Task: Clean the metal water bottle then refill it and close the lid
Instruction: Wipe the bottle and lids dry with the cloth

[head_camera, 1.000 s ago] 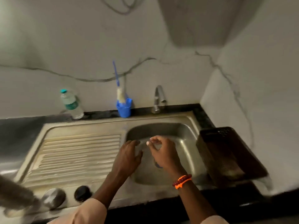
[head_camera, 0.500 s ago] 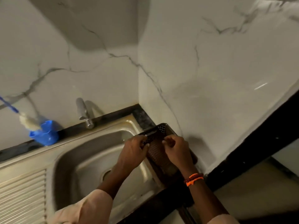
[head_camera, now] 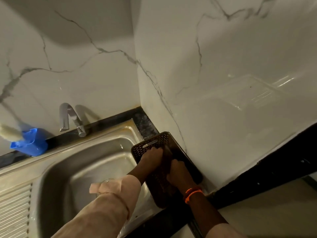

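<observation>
Both hands in brown perforated basket point(head_camera: 151, 145) right of sink point(head_camera: 96, 162). Left hand point(head_camera: 153, 154) curled on its rim; right hand point(head_camera: 176, 169) inside, grip unclear tbh. Metal bottle not visible rn. Imo lift slow w/ firm hold, keep clear of tap point(head_camera: 68, 117).

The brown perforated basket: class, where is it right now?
In the head view the brown perforated basket stands at the right of the sink, against the corner wall; both the left hand and right hand reach into it.
</observation>
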